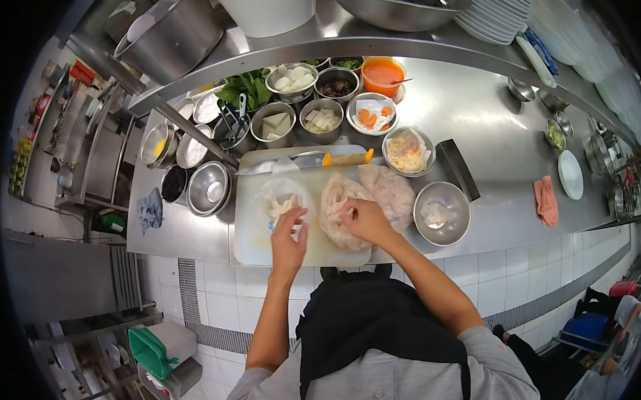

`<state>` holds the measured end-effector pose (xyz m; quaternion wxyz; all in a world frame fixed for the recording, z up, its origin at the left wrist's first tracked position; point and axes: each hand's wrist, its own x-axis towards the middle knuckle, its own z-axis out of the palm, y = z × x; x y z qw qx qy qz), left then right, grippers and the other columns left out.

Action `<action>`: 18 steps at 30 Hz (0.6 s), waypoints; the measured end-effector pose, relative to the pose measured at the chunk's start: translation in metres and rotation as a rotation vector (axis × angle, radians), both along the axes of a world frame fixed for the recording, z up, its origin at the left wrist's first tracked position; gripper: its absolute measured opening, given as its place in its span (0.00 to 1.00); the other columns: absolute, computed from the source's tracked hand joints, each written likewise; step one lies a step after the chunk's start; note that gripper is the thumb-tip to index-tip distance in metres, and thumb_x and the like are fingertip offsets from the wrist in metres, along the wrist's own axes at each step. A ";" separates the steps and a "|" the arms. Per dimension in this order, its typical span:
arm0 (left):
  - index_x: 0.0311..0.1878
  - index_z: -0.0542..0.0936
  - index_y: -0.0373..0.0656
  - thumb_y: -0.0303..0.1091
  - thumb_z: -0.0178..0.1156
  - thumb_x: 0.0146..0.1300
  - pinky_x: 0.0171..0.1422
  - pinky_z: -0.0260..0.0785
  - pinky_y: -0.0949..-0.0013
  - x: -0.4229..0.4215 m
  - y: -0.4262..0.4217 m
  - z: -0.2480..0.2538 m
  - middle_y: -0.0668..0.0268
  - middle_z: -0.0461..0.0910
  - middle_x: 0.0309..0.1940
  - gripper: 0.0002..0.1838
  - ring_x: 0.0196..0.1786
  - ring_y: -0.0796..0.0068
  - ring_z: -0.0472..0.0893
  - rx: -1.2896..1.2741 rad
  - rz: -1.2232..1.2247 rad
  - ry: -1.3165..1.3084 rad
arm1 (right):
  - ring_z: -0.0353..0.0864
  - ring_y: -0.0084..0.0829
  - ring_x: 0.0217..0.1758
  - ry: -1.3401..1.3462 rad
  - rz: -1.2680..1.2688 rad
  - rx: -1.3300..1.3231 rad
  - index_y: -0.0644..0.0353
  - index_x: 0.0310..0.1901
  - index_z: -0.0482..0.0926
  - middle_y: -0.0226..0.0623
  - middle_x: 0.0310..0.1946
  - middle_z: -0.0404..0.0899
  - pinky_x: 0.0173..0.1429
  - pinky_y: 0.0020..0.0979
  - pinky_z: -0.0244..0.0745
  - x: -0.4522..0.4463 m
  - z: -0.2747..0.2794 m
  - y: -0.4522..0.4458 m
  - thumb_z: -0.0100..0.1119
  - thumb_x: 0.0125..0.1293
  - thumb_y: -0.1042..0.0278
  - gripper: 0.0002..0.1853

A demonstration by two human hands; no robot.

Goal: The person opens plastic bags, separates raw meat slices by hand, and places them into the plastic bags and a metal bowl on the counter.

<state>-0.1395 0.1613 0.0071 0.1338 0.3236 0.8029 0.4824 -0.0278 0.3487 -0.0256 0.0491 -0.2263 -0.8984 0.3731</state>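
Black apron (383, 319) nearest | left hand (289, 235): fingers apart at clear bag (263, 194) | right hand (370, 221): fingers bunched over pale-filled bag (335, 231) on cutting board (249, 239) — grip indeterminable | risk: knife (306, 160) close behind could nick either bag — cause, crowding

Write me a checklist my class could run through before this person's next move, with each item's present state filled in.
1. Knife away from both hands: ok, it lies along the far side of the board.
2. Left hand at the left bag: ok, though whether it grips anything, cannot tell.
3. Right hand at the middle bag: ok, though its exact grip, cannot tell.
4. Metal bowl beside the board: ok, just to the right and probably within easy reach.
5. That bowl empty: not ok, something whitish sits inside.
6. What the bags contain: cannot tell, only pale pieces show.
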 end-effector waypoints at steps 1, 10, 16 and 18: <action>0.58 0.78 0.45 0.20 0.63 0.58 0.51 0.74 0.67 0.006 0.005 0.002 0.57 0.79 0.56 0.23 0.53 0.64 0.81 0.001 0.008 -0.001 | 0.81 0.32 0.33 0.025 -0.039 -0.203 0.58 0.38 0.83 0.36 0.30 0.81 0.40 0.33 0.76 0.003 0.013 0.006 0.64 0.61 0.61 0.10; 0.59 0.74 0.35 0.26 0.55 0.71 0.48 0.75 0.73 0.019 0.047 -0.015 0.61 0.82 0.44 0.15 0.41 0.76 0.82 0.331 -0.181 -0.675 | 0.70 0.17 0.28 0.119 -0.148 -1.272 0.59 0.46 0.81 0.24 0.29 0.75 0.38 0.23 0.71 0.009 0.020 0.015 0.59 0.72 0.59 0.13; 0.58 0.75 0.33 0.28 0.53 0.73 0.45 0.77 0.73 0.025 0.048 -0.013 0.60 0.83 0.42 0.14 0.39 0.75 0.83 0.280 -0.158 -0.791 | 0.74 0.16 0.32 0.351 -0.205 -0.918 0.63 0.47 0.80 0.27 0.33 0.79 0.38 0.22 0.72 0.019 0.008 -0.008 0.66 0.65 0.70 0.11; 0.58 0.75 0.33 0.27 0.53 0.73 0.45 0.77 0.73 0.029 0.050 -0.012 0.60 0.83 0.41 0.14 0.39 0.75 0.84 0.283 -0.173 -0.836 | 0.74 0.16 0.31 0.433 -0.280 -0.940 0.64 0.45 0.81 0.27 0.30 0.79 0.37 0.22 0.72 0.020 0.002 -0.011 0.68 0.61 0.73 0.11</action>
